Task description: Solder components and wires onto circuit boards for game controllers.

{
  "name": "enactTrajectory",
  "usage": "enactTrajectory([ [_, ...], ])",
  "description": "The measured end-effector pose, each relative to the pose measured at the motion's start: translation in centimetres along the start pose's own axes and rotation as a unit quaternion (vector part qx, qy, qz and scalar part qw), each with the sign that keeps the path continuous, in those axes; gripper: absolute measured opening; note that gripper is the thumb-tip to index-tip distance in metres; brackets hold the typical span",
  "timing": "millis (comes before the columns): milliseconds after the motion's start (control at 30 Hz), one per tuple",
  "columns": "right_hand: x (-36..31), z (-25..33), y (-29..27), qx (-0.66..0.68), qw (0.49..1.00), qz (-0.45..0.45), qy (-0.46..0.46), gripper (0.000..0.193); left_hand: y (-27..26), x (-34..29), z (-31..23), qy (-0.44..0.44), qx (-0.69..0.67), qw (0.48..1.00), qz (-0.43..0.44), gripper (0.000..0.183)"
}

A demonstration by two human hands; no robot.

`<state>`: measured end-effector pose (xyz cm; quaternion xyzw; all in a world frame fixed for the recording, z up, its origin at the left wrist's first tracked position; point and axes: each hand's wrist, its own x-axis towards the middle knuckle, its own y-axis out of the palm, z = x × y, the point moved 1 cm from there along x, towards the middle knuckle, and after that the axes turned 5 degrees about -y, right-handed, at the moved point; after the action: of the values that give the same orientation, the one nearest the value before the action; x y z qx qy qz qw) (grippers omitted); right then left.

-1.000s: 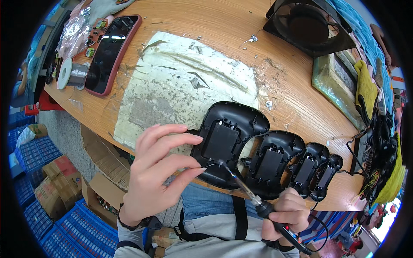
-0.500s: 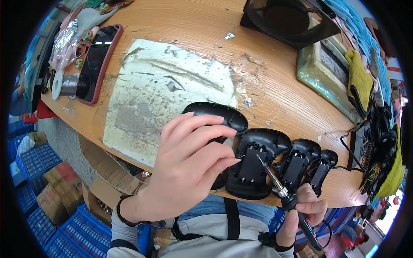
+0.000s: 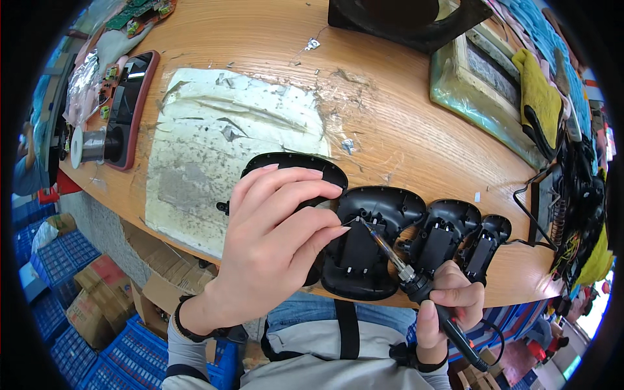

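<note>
My left hand is closed in a pinch on a thin piece of solder wire, whose end sticks out past the fingertips. Wrapped round the handle of a soldering iron is my right hand. The iron's tip meets or nearly meets the wire over the upper metal contacts of a black plastic shell with a rectangular compartment. Two similar shells, a middle one and a smaller-looking one, lie in a row to its right. Another black shell is partly hidden under my left hand.
A stained white sheet covers the table's left middle. Beyond it lie a phone and a solder spool. A black frame, a yellow glove and the iron's stand are far right. Blue crates stand below left.
The iron's tip has come left to the wire at the shell's upper contacts. The table and its things appear shifted left in view. Both hands keep their grips.
</note>
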<state>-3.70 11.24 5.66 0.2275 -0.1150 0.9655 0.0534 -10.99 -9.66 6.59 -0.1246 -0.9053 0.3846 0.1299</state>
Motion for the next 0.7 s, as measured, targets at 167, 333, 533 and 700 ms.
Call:
enactTrajectory([
  [167, -0.04, -0.07, 0.10, -0.004, 1.000, 0.001, 0.006, 0.021, -0.07, -0.02, 0.04, 0.002, -0.002, 1.000, 0.003, 0.013],
  [333, -0.02, -0.21, 0.24, -0.003, 1.000, 0.000, 0.003, 0.021, 0.08, -0.02, 0.15, 0.004, -0.005, 1.000, -0.005, 0.013],
  [533, -0.04, -0.16, 0.27, -0.007, 1.000, 0.000, 0.009, 0.021, 0.06, 0.07, 0.04, 0.003, -0.003, 1.000, 0.000, 0.013],
  [700, -0.08, -0.19, 0.19, -0.005, 1.000, -0.003, 0.012, 0.022, 0.18, 0.18, -0.04, 0.005, -0.003, 1.000, -0.002, 0.013],
])
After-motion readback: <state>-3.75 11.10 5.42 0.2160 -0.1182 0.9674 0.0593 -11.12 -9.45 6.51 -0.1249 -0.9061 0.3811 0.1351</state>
